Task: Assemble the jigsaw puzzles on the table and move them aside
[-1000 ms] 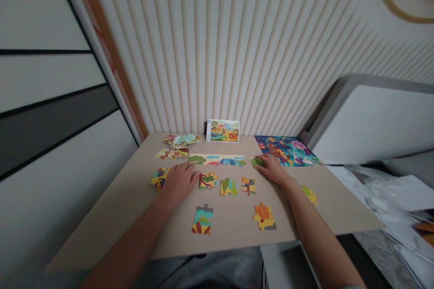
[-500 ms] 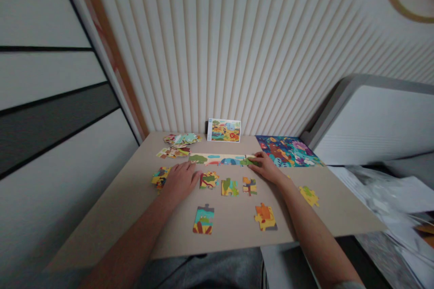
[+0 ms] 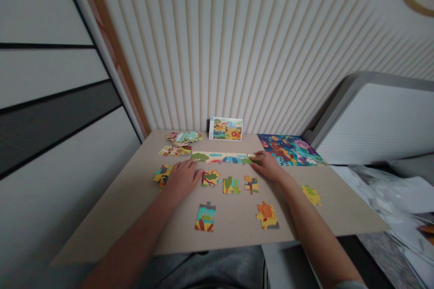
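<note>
A flat beige table (image 3: 233,237) carries it all, the pieces lying directly on its top rather than in any container. Far right is a dark-blue, multicoloured rectangular picture (image 3: 300,150), apparently set out of the way. Mid-table runs a long cream strip of joined puzzle pieces (image 3: 222,158). The left hand (image 3: 183,178) rests palm down, fingers loose, at its left end, perhaps steadying it; the right hand (image 3: 266,165) touches its right end, though whether it pinches or merely presses I cannot tell. A white-edged rectangular picture card (image 3: 226,129) stands behind, presumably for viewing. Multicoloured cardboard pieces form a heap (image 3: 185,138) far left; single interlocking pieces (image 3: 231,185) lie spread nearer, probably for visibility.
</note>
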`<move>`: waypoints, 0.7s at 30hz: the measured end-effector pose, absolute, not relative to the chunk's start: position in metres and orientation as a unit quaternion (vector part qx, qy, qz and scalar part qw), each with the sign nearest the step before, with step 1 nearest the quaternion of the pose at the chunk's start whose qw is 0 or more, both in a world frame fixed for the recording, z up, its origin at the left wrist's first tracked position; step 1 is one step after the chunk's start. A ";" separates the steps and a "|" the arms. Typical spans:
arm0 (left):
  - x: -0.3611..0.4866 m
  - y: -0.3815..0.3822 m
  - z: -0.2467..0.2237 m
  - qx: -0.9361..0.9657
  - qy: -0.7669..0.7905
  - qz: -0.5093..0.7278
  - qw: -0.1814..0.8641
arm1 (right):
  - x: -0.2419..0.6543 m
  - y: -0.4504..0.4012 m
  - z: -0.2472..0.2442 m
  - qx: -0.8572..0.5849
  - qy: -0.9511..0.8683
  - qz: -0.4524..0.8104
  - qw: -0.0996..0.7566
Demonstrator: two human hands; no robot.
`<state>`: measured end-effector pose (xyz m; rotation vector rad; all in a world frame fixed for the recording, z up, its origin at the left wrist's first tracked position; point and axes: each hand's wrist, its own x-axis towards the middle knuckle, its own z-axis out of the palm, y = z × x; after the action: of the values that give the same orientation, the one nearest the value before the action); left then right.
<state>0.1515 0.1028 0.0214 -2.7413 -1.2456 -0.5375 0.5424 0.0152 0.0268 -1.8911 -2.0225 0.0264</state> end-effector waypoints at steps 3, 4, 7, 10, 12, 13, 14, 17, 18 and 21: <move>0.151 0.103 0.021 -0.895 -0.407 -0.179 0.038 | 0.538 0.015 0.027 -0.673 -0.716 -0.020 0.182; 0.151 0.103 0.021 -0.895 -0.407 -0.181 0.036 | 0.537 0.016 0.027 -0.671 -0.719 -0.018 0.183; 0.151 0.103 0.021 -0.895 -0.405 -0.184 0.032 | 0.533 0.019 0.027 -0.654 -0.734 0.003 0.184; 0.152 0.104 0.022 -0.895 -0.404 -0.188 0.024 | 0.531 0.020 0.030 -0.644 -0.747 -0.002 0.162; 0.152 0.104 0.023 -0.894 -0.404 -0.191 0.017 | 0.529 0.020 0.032 -0.644 -0.753 -0.013 0.133; 0.152 0.104 0.023 -0.894 -0.405 -0.193 0.015 | 0.528 0.020 0.033 -0.643 -0.756 -0.017 0.119; 0.152 0.104 0.023 -0.893 -0.405 -0.194 0.014 | 0.527 0.020 0.035 -0.644 -0.758 -0.019 0.107; 0.152 0.105 0.021 -0.893 -0.402 -0.204 0.012 | 0.525 0.018 0.036 -0.647 -0.757 -0.025 0.087; 0.152 0.106 0.020 -0.893 -0.399 -0.209 0.011 | 0.524 0.016 0.036 -0.648 -0.756 -0.029 0.088; 0.153 0.108 0.018 -0.895 -0.386 -0.224 0.003 | 0.525 0.012 0.033 -0.653 -0.748 -0.046 0.111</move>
<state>0.1527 0.1080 0.0177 -2.8055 -1.2085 -0.7036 0.5251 0.0118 0.0335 -1.9167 -2.1975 -0.1361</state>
